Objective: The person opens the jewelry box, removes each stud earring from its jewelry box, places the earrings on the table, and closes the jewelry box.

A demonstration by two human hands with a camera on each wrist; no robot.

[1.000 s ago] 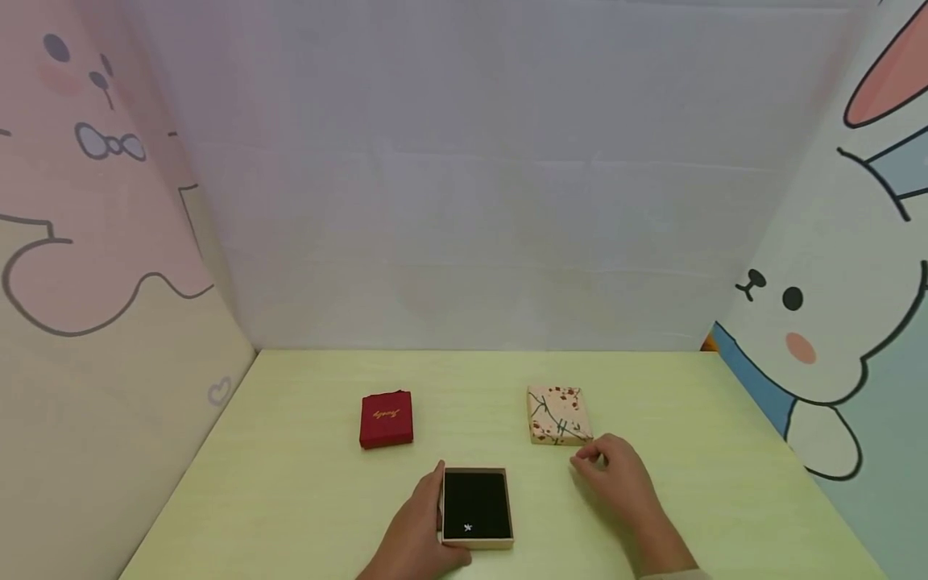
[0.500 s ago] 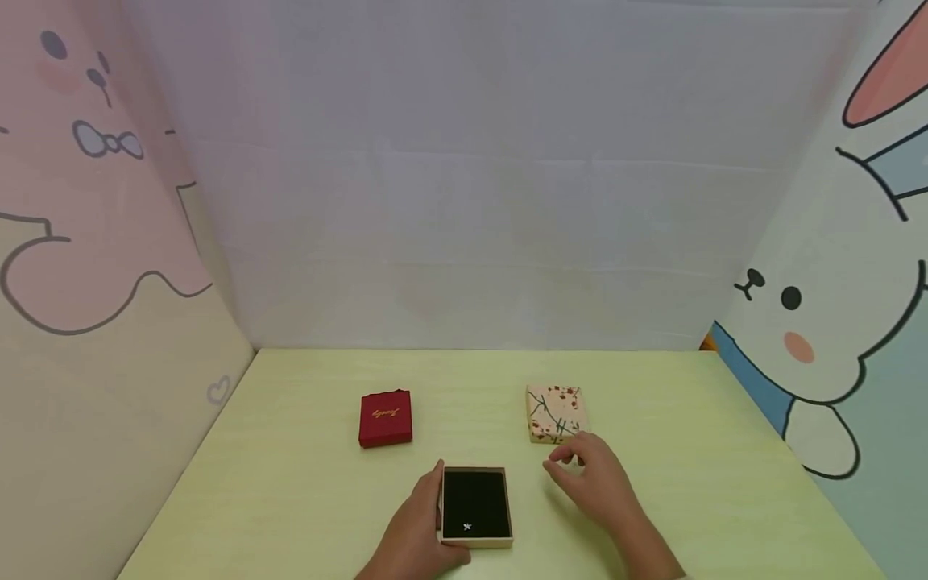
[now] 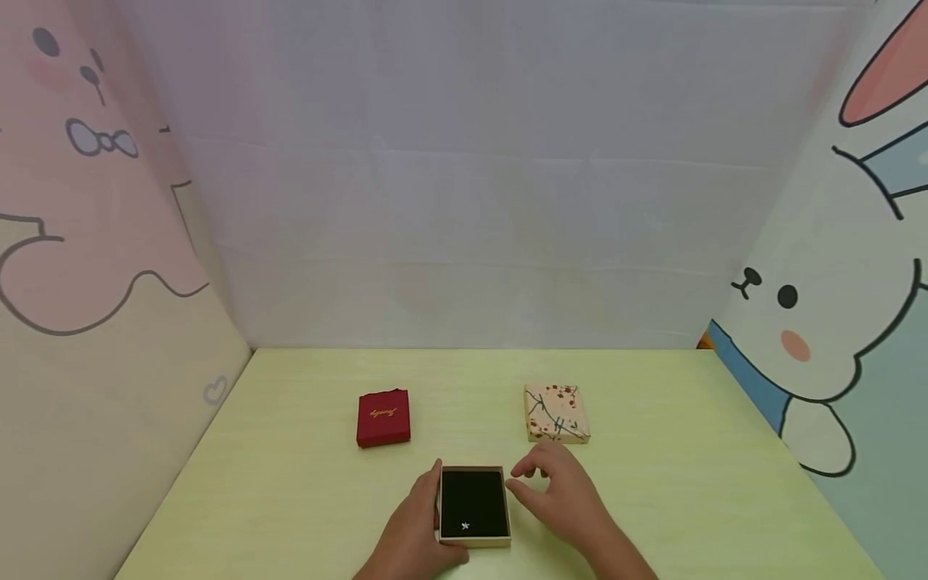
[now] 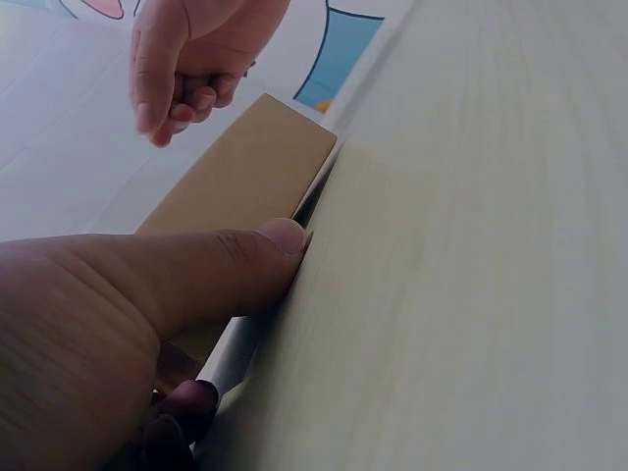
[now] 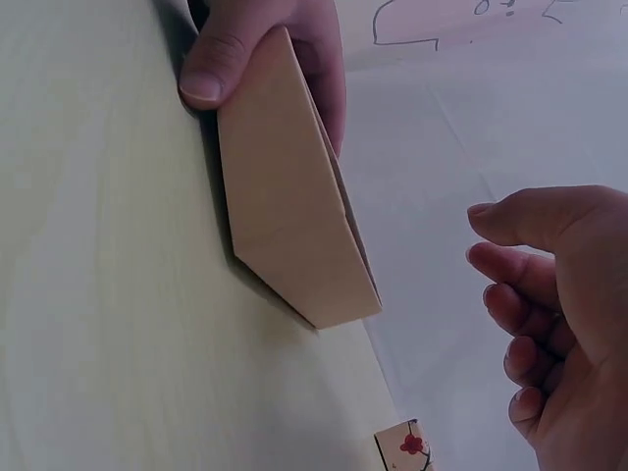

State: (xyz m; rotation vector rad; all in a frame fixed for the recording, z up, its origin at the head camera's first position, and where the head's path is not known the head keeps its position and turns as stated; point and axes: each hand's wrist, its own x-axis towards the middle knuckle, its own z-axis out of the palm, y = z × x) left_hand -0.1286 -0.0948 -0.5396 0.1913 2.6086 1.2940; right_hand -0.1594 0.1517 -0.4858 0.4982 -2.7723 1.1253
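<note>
My left hand (image 3: 416, 528) grips a shallow cardboard box (image 3: 474, 543) by its left side, thumb along the front and fingers round the far side. Its top is open, showing a black lining (image 3: 474, 493). A small white flower-shaped ornament (image 3: 466, 526) lies on that lining, toward the front left. My right hand (image 3: 561, 498) hovers beside the box's right edge. Its thumb and forefinger are apart with nothing between them, and the other fingers curl loosely. In the right wrist view, bare tan box walls (image 5: 285, 186) stand close over the table.
Behind the hands, a cream square box piece (image 3: 557, 412) printed with red blossoms lies on the pale yellow table (image 3: 290, 491). A dark red box (image 3: 383, 418) with gold lettering sits to the back left. White cloth (image 3: 464, 177) and cartoon-print panels surround the table.
My right hand has moved left, from beside the blossom-printed piece to the right edge of the cardboard box. The left hand keeps its grip, and the box stays in place.
</note>
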